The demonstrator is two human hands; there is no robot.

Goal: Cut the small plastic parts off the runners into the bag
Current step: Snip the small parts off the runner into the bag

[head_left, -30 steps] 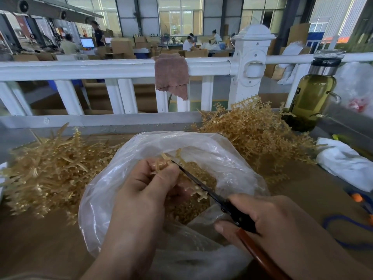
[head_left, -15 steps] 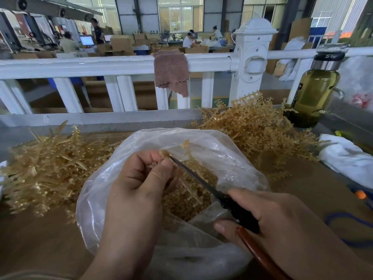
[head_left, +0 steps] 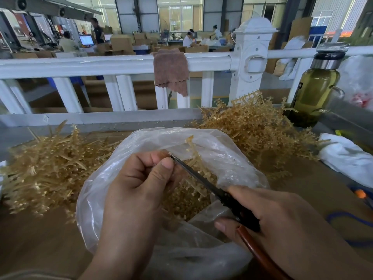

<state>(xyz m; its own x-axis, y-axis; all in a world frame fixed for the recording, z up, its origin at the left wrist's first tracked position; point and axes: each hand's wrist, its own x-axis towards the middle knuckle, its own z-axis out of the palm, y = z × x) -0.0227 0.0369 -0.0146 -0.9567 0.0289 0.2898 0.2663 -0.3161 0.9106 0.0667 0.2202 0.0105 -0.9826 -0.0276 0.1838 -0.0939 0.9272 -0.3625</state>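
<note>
Right now my left hand (head_left: 139,184) pinches a tan runner (head_left: 192,150) between thumb and curled fingers over the mouth of the clear bag (head_left: 232,156). My right hand (head_left: 282,223) grips the scissors (head_left: 203,180) by the reddish handle, and the dark blade tip touches the runner just beside my left thumb. Cut small parts (head_left: 181,203) lie heaped inside the bag, under the blades.

2 piles of runners flank the bag. The left pile (head_left: 46,168) spreads wide and touches the bag's side. The right pile (head_left: 258,126) stands behind the bag's far rim and reaches back to a bottle (head_left: 314,91) of yellow-green liquid. A white cloth (head_left: 347,156) lies on the right, and nearer me are a blue cord (head_left: 343,215) and something orange (head_left: 359,194) that I cannot make out.

At its far edge the table (head_left: 36,239) ends against a grey ledge and a white railing (head_left: 80,65) with a brown rag (head_left: 171,71) hung over it. Bare brown table shows at my near left, and also to the right between the bag and the white cloth. The bag's raised far wall stands close behind the runner.
</note>
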